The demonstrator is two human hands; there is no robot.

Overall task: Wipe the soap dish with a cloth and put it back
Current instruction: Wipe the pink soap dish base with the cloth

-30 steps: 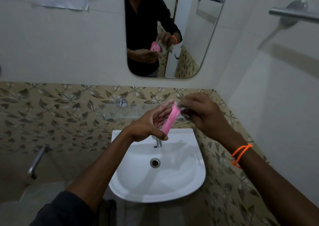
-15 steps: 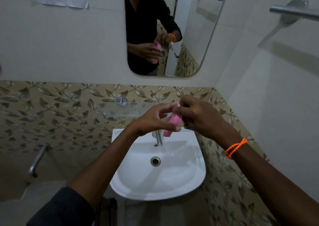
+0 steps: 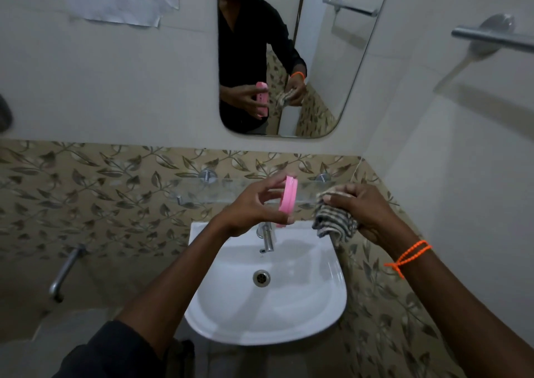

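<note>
The wall (image 3: 86, 83) is plain above and leaf-patterned tile below; a mirror (image 3: 341, 60) hangs on it and reflects the person with both hands raised; a white basin (image 3: 303, 314) is fixed beneath, with a drain (image 3: 261, 277) at its centre and a tap (image 3: 267, 237) at its back edge; a glass shelf (image 3: 208, 194) runs along the tile behind the hands; a steel rail (image 3: 491, 38) is mounted on the right-hand wall, and a second tap (image 3: 65, 270) projects low at left; the left hand (image 3: 251, 204) holds the pink dish (image 3: 287, 201) on edge above the back of the basin, thumb under its lower end and fingertips at its upper end; the right hand (image 3: 364, 207), with an orange cord (image 3: 410, 256) at the wrist, is bunched around the striped cloth (image 3: 332, 221), which hangs from its fingers; the two hands are apart, and the cloth sits just beside the dish without touching it.
</note>
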